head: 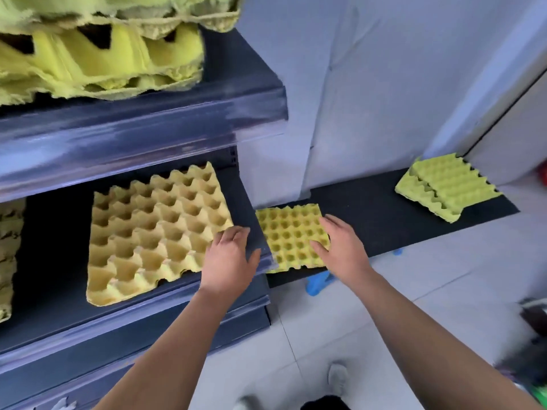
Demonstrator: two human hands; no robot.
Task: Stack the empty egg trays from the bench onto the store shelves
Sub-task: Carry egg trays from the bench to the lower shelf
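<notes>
A tan egg tray (154,229) lies flat on the lower shelf (53,291) of the dark blue rack. My left hand (229,261) hovers at that tray's right edge, fingers relaxed, holding nothing. On the low dark bench (370,220) to the right sits a yellow-green egg tray (288,235). My right hand (343,247) reaches over its right side with fingers spread; whether it touches the tray is unclear. A further stack of yellow-green trays (447,186) rests at the bench's far right end.
The upper shelf (142,128) carries a tall pile of yellow-green trays (97,51). More trays (9,255) show at the left edge of the lower shelf. A blue object (318,282) lies under the bench on the tiled floor (414,291). A white wall stands behind.
</notes>
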